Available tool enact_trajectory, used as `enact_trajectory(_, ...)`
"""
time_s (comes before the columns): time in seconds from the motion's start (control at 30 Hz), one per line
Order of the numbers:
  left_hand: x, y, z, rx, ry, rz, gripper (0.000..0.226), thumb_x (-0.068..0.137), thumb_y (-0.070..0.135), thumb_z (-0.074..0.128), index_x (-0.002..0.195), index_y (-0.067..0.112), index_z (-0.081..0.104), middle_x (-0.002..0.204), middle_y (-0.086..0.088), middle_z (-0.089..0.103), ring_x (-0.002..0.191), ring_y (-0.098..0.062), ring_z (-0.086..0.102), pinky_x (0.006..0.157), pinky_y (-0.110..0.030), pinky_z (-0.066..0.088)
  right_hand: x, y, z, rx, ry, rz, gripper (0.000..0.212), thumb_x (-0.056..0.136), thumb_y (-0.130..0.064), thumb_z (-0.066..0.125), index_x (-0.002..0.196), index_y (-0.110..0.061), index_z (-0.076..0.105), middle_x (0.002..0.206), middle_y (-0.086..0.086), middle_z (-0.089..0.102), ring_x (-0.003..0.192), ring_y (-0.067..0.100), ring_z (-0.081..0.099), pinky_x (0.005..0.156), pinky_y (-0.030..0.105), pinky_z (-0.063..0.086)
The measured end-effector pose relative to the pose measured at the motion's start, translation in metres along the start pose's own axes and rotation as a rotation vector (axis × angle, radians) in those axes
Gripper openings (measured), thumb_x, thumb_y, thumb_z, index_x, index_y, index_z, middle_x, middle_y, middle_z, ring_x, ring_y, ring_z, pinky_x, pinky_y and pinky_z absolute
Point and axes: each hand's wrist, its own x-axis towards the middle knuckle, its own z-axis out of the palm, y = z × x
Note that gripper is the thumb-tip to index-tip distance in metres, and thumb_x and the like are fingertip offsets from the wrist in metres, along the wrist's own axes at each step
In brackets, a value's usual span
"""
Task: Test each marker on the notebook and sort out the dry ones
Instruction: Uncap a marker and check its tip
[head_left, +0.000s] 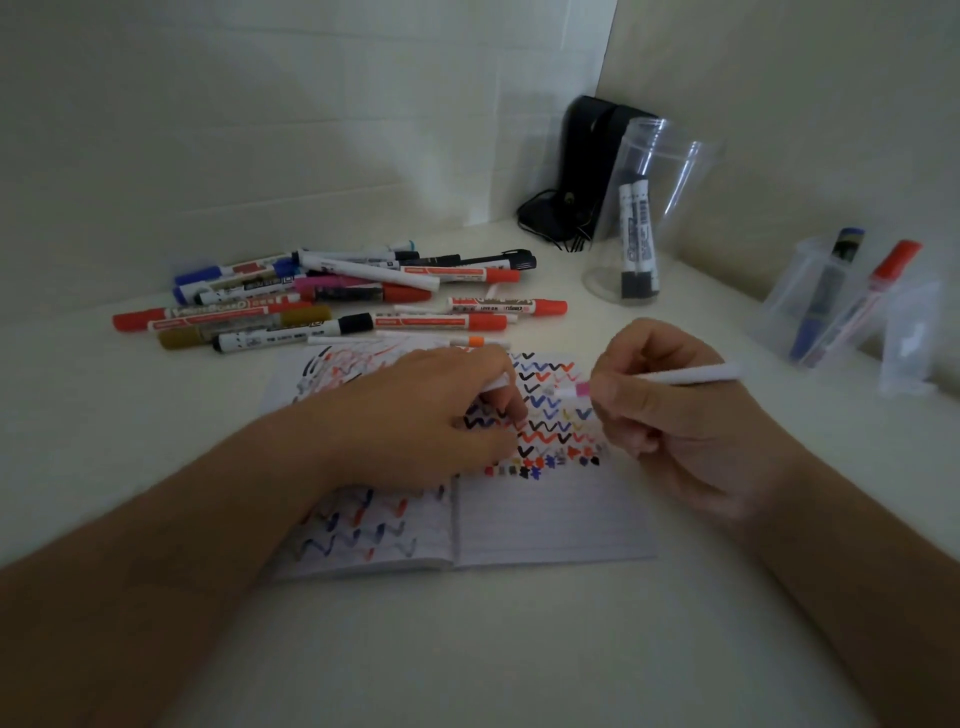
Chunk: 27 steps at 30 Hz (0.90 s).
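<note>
An open lined notebook (550, 519) lies on the white table, its pages covered with coloured zigzag test marks. My right hand (670, 410) grips a thin white marker (691, 375) with a pink tip pointing left above the page. My left hand (415, 421) rests on the notebook and pinches a small white piece, apparently the marker's cap (493, 384). A pile of several markers (332, 296) in red, blue, black, gold and pink lies behind the notebook.
A clear jar (649, 218) at the back right holds two black-capped markers. A clear cup (831, 306) at the far right holds a blue and a red marker. A black device with cables (582, 171) sits in the corner. Walls close in behind and to the right.
</note>
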Motion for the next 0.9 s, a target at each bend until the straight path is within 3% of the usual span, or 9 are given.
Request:
enact_trajectory(0.03,0.000,0.001,-0.001,-0.041,0.016,-0.011,0.011,0.103,0.046,0.049,0.111,0.043,0.055,0.109,0.028,0.058,0.101,0.011,0.052,0.086,-0.022,0.047,0.000,-0.001,0.000,0.056,-0.022,-0.005,0.033,0.069,-0.015,0.094,0.080,-0.008,0.064,0.063,0.013,0.052,0.048,0.016,0.044,0.043,0.022,0.034)
enact_trajectory(0.13,-0.002,0.005,-0.002,-0.042,0.047,-0.012,0.024,0.109,0.039,0.032,0.104,0.036,0.055,0.097,0.026,0.060,0.094,0.014,0.051,0.073,-0.010,0.038,0.003,0.000,0.000,0.114,-0.006,0.045,0.028,0.066,-0.017,0.090,0.085,-0.009,0.072,0.068,0.010,0.064,0.054,0.020,0.052,0.049,0.025,0.039)
enact_trajectory(0.2,-0.001,0.005,-0.002,-0.026,0.058,-0.004,0.026,0.110,0.037,0.031,0.100,0.036,0.055,0.092,0.026,0.059,0.090,0.012,0.051,0.069,-0.010,0.036,0.005,0.001,-0.002,0.167,0.015,0.086,0.027,0.063,-0.020,0.080,0.086,-0.008,0.074,0.072,0.011,0.066,0.055,0.021,0.054,0.053,0.026,0.041)
enact_trajectory(0.33,0.000,0.004,0.000,-0.003,0.068,0.021,0.027,0.110,0.035,0.033,0.096,0.037,0.056,0.091,0.023,0.061,0.089,0.010,0.051,0.068,-0.011,0.035,0.006,0.003,-0.003,0.206,0.001,0.117,0.044,0.057,-0.035,0.079,0.090,-0.007,0.076,0.077,0.013,0.068,0.057,0.022,0.055,0.054,0.026,0.046)
enact_trajectory(0.5,0.002,0.003,0.000,0.001,0.078,0.050,0.027,0.110,0.033,0.038,0.090,0.044,0.051,0.089,0.029,0.059,0.092,0.012,0.052,0.070,-0.006,0.035,0.007,0.006,-0.003,0.162,0.031,0.132,0.028,0.079,-0.017,0.053,0.090,-0.006,0.075,0.079,0.014,0.067,0.058,0.023,0.054,0.054,0.027,0.045)
enact_trajectory(0.63,0.002,0.003,0.000,0.013,0.084,0.071,0.024,0.110,0.034,0.038,0.093,0.041,0.054,0.090,0.036,0.057,0.089,0.015,0.051,0.069,-0.007,0.035,0.007,0.006,0.000,0.094,0.056,0.152,0.027,0.078,-0.013,0.052,0.091,-0.008,0.075,0.079,0.014,0.067,0.057,0.024,0.054,0.054,0.028,0.041)
enact_trajectory(0.73,0.003,0.002,0.000,0.041,0.087,0.085,0.024,0.110,0.033,0.039,0.096,0.039,0.058,0.086,0.031,0.058,0.087,0.014,0.050,0.067,-0.009,0.035,0.007,0.006,0.001,0.035,0.085,0.144,0.020,0.079,-0.011,0.057,0.092,-0.009,0.071,0.077,0.014,0.067,0.056,0.024,0.054,0.056,0.031,0.038)
enact_trajectory(0.83,0.005,0.001,0.001,0.077,0.133,0.076,0.019,0.109,0.034,0.042,0.116,0.041,0.058,0.088,0.026,0.061,0.089,0.012,0.053,0.068,-0.013,0.035,0.006,0.005,0.006,-0.005,0.121,0.117,0.004,0.084,-0.009,0.064,0.085,-0.012,0.062,0.075,0.014,0.068,0.053,0.023,0.055,0.049,0.028,0.039)
enact_trajectory(0.9,0.005,0.001,0.001,0.015,0.180,0.065,0.018,0.107,0.036,0.046,0.124,0.042,0.049,0.096,0.025,0.068,0.088,0.013,0.057,0.070,-0.015,0.040,0.005,0.005,0.006,-0.018,0.154,0.095,0.014,0.089,-0.010,0.069,0.080,-0.012,0.058,0.076,0.014,0.069,0.052,0.023,0.054,0.047,0.025,0.039)
